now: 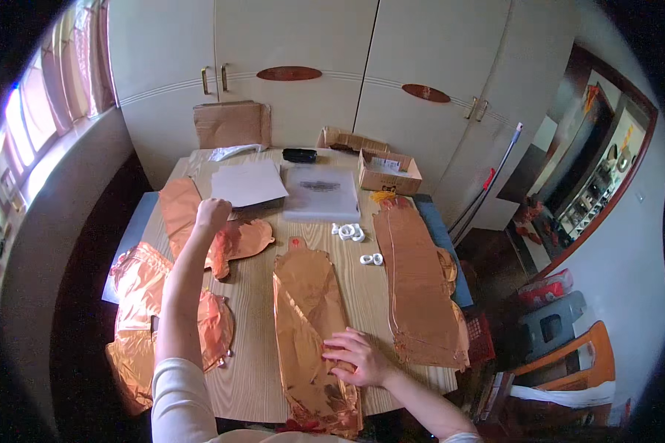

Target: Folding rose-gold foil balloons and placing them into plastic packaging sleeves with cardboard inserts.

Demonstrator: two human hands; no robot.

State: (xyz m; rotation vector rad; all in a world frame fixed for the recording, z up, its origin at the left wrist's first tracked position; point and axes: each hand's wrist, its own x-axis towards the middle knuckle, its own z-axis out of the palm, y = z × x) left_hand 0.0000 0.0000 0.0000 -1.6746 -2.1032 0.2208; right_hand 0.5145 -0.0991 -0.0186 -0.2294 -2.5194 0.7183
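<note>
Several flat, uninflated copper-coloured foil balloons lie on a wood-grain table (255, 369). My left hand (213, 215) reaches to the far left, closed, over a foil balloon (250, 240) with a rounded end. What its fingers hold, if anything, is hidden. My right hand (356, 359) lies with fingers apart on the right edge of a long foil balloon (308, 295) in the middle, near the front. Another shiny, crumpled foil balloon (142, 288) spreads along the left side under my left forearm. On the right lies a long stack of flat foil balloons (421, 288).
White ribbon rolls (349, 232) sit right of centre. Farther back are white sheets (249, 183), a clear plastic packet (321, 193), a black pouch (300, 155) and an open cardboard box (390, 171). A wooden chair (591, 362) stands at the right; cabinets (295, 44) rise behind.
</note>
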